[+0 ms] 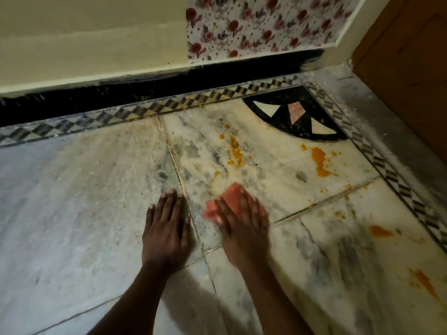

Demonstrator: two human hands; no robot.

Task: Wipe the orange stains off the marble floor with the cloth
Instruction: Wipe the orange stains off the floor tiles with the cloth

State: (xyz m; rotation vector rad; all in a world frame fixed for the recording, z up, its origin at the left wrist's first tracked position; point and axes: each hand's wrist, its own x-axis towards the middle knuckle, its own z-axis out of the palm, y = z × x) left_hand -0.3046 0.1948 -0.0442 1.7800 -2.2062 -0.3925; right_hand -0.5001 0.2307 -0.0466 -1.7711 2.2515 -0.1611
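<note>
**Count of things on the marble floor**

Two hands show: the left hand (167, 228) and the right hand (244, 228). There is one cloth (228, 201). Four larger orange stains (319, 160) are visible, at (234, 149), (379, 231) and (423, 281), with small specks too scattered to count. One black corner inlay (294, 112) holds three triangles.

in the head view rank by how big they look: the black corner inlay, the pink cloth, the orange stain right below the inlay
1. black corner inlay
2. pink cloth, though the right hand covers part of it and it is blurred, so its full extent is unsure
3. orange stain
</note>
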